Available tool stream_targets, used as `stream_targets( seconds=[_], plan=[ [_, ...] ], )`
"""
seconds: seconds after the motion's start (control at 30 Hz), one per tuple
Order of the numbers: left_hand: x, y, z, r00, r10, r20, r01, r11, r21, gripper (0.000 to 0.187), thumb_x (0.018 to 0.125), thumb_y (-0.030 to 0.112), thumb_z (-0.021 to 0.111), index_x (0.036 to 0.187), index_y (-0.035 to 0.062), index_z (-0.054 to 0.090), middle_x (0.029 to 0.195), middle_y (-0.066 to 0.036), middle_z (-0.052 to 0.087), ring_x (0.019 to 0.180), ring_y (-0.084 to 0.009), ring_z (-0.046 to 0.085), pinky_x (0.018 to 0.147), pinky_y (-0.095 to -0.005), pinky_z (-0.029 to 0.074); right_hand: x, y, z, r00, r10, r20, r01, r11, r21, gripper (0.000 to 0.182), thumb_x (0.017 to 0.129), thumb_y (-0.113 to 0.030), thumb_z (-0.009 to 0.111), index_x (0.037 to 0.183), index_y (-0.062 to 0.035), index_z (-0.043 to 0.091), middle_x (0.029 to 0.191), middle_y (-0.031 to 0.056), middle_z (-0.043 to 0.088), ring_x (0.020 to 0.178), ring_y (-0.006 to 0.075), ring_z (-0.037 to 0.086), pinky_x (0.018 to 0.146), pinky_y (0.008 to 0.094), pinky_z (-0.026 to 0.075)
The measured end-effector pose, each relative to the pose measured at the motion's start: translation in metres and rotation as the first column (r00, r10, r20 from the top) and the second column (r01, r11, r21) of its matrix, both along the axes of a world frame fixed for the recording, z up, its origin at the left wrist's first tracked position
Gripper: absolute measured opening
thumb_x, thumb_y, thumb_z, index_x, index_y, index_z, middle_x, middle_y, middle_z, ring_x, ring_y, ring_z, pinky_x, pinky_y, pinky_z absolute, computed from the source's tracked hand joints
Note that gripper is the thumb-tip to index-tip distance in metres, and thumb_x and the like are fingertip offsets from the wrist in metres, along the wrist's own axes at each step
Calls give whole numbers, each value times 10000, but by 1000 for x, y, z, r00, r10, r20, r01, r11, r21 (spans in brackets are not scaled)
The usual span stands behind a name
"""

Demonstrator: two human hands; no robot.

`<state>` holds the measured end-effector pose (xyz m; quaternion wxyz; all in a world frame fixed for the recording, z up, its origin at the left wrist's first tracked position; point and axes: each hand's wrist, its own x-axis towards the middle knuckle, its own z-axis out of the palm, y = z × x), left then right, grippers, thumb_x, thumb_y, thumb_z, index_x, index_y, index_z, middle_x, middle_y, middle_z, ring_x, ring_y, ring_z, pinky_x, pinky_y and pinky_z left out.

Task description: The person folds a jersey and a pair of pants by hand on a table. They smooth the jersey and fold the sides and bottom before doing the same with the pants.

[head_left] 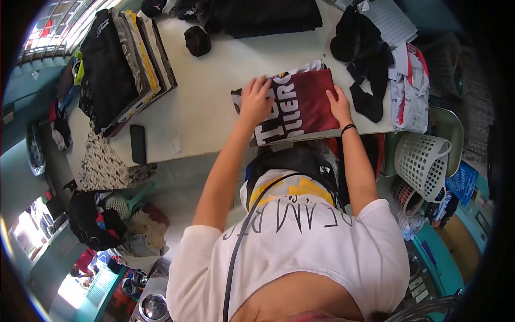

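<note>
A folded shirt (317, 102) lies near the table's front edge, dark maroon on the right and black with large white letters on the left. My left hand (256, 101) rests on its left part, fingers spread over the cloth. At the shirt's right edge, my right hand (340, 107) touches the maroon cloth with fingers stretched out and thumb apart. Some lighter, patterned cloth shows along the shirt's far edge.
On the white table (201, 115) stand a tall stack of folded shirts (115, 64), a phone (138, 144), a small black bundle (197, 41) and a black folded pile (263, 16). Black cloth (367, 59) lies right. A white perforated basket (422, 163) stands beyond the table's right end.
</note>
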<state>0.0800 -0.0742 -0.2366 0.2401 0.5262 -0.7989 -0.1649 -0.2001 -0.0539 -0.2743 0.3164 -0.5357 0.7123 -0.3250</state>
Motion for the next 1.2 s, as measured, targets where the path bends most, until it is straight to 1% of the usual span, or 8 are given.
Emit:
stream_targets(
  seconds=[0.2,0.27,0.53,0.7,0.93,1.0,1.13,1.2],
  plan=[
    [-96,-81,-26,983,-11,-182,40,988,152,261,759,219,564,996,112,593,1095,-160,522,1049,-341,454,885,-401,374,6,0,20,1000,8,16,-10,996,90,432,740,-264,653,1052,-2,512,957,160,592,876,260,573,765,314,437],
    [-110,-99,-32,966,-69,-249,187,853,487,237,785,242,523,970,124,612,1037,-175,548,993,-322,497,862,-369,399,1,-2,20,993,5,116,-30,976,216,387,727,-213,669,1012,8,528,892,126,601,782,186,564,718,280,439],
    [-120,-128,-29,944,-64,-324,265,734,625,200,626,53,663,819,65,617,810,-76,623,769,-188,592,688,-283,463,-15,-2,7,875,25,484,-153,962,225,172,715,1,639,876,4,577,800,28,599,716,90,536,679,222,439],
    [-128,-139,-15,869,-333,-366,483,415,771,136,640,95,666,768,71,626,783,-57,623,713,-163,583,634,-273,462,-20,1,3,789,-12,615,-193,945,265,150,710,19,645,844,-4,582,765,14,602,697,76,541,666,215,452],
    [-134,-142,-32,740,-522,-424,657,696,289,165,650,142,656,809,98,657,746,-75,617,701,-150,575,613,-272,457,-13,-11,38,877,43,478,-210,930,303,177,743,-9,614,917,8,583,804,50,609,762,117,551,724,251,441],
    [-139,-147,-20,887,-313,-338,454,464,761,170,638,106,642,807,105,661,759,-76,617,752,-150,566,678,-281,445,-9,-12,44,918,78,388,-180,955,235,181,761,-30,597,937,6,574,828,64,606,786,136,554,739,258,435],
    [-146,-154,7,869,-437,-234,379,281,882,167,642,107,605,799,90,659,756,-86,615,797,-151,557,731,-286,429,-10,-7,37,839,295,458,-321,947,-22,191,795,-92,566,962,0,552,911,99,596,850,188,558,766,263,424],
    [-151,-152,10,703,-650,-290,516,184,837,187,672,119,528,793,89,668,840,-123,622,843,-185,559,772,-305,422,-12,-8,36,832,268,486,-327,944,38,200,809,-121,549,972,-4,538,903,118,598,819,207,570,744,270,433]
  ],
)
